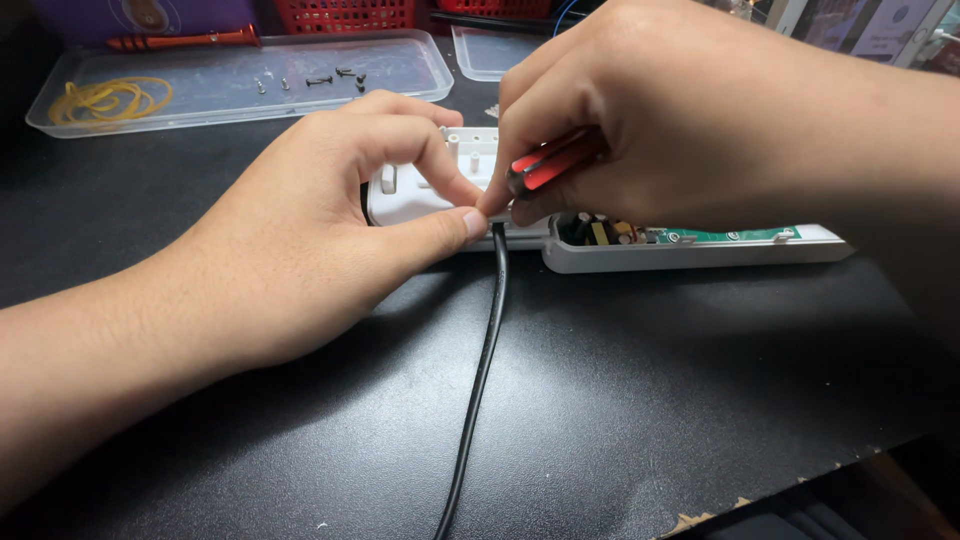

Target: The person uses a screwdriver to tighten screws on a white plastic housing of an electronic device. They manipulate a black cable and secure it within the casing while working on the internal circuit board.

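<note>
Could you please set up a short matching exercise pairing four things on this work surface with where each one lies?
Things:
1. black cable
2. yellow rubber bands
3. small screws
4. green circuit board

Places:
A. left end of the clear tray
B. inside the opened white power strip, to the right of the hands
C. middle of the clear tray
D. running from the strip toward the near table edge

Pairs: 1-D, 2-A, 3-C, 4-B
</note>
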